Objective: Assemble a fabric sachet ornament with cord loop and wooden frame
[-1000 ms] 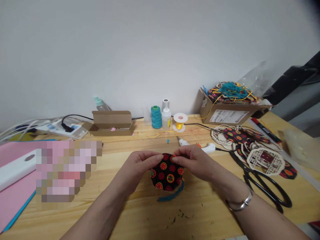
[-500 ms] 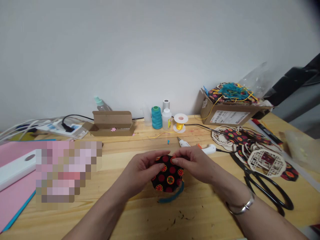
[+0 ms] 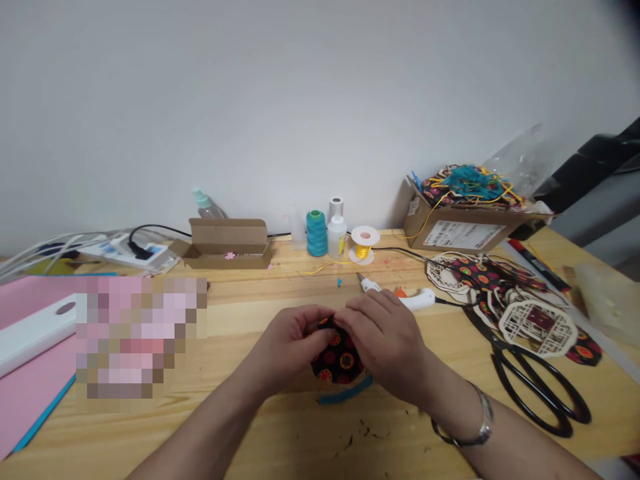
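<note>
Between my two hands is a black fabric piece point(image 3: 336, 360) with red, orange and green round patterns. My left hand point(image 3: 295, 340) pinches its upper left edge, thumb on the printed face. My right hand point(image 3: 384, 340) is closed over its upper right edge, and the fingertips of both hands meet at the top. The right fingers cover part of the piece, so their exact hold is hidden. A teal tassel point(image 3: 345, 392) hangs out below the fabric, close to the wood. Just beyond my right hand lies a white glue gun point(image 3: 419, 299) with an orange trigger.
Black scissors point(image 3: 537, 383) and a pile of lattice cutouts point(image 3: 540, 327) lie to the right. Behind stand a teal thread cone point(image 3: 317, 235), a white bottle point(image 3: 337, 239), a yellow cord spool point(image 3: 365, 244) and a filled cardboard box point(image 3: 463, 230). A pink mat point(image 3: 40, 400) is left.
My right hand has turned and moved inward over the fabric piece, covering more of its right side. My left hand keeps its pinch. The view has shifted slightly.
</note>
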Available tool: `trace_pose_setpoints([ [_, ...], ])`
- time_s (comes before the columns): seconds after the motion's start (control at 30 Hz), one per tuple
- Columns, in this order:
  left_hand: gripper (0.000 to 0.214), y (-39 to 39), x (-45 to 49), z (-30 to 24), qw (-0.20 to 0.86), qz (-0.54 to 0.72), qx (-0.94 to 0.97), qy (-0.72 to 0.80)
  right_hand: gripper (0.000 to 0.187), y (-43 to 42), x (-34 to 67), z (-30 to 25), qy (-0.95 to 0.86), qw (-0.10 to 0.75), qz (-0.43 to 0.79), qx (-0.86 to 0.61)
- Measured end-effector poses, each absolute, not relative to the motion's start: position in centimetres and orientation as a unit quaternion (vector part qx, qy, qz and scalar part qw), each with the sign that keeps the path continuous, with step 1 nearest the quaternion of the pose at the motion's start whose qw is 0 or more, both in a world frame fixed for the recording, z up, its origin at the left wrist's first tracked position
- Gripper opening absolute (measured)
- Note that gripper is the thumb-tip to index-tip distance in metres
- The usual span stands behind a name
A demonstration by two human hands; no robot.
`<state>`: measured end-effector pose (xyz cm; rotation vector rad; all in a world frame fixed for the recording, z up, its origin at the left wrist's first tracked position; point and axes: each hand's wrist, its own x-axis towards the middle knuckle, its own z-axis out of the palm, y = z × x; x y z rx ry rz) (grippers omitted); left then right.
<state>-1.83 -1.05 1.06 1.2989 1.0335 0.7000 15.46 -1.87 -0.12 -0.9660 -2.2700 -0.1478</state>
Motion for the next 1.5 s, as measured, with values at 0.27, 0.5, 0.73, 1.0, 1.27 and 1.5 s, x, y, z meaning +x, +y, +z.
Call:
trace_pose_setpoints([
  [0.27, 0.027, -1.2, -1.6, 1.2, 0.611, 0.308, 0.571, 0.453, 0.021, -1.8, 15.6, 0.2, -0.877, 0.298, -0.066, -0.371],
  [0.5, 0.025, -1.2, -1.5, 1.3, 0.619, 0.302, 0.562, 0.459, 0.02, -1.7, 15.5, 0.1, -0.873, 0.318, -0.062, -0.365],
  [0.73, 0.019, -0.4, -2.3, 1.0, 0.668, 0.368, 0.456, 0.459, 0.017, -1.4, 15.9, 0.8, -0.729, 0.425, 0.203, -0.497],
  [1.0, 0.021, -0.3, -2.4, 0.8, 0.68, 0.438, 0.401, 0.43, 0.026, -1.0, 15.6, 0.4, -0.606, 0.405, 0.458, -0.508],
  [1.27, 0.021, -0.2, -2.4, 1.0, 0.688, 0.432, 0.401, 0.425, 0.011, -0.5, 15.7, 1.4, -0.562, 0.419, 0.516, -0.492],
  [1.5, 0.024, -0.6, -2.4, 1.3, 0.668, 0.313, 0.48, 0.475, 0.012, -0.6, 16.2, 0.8, -0.635, 0.328, 0.501, -0.488],
])
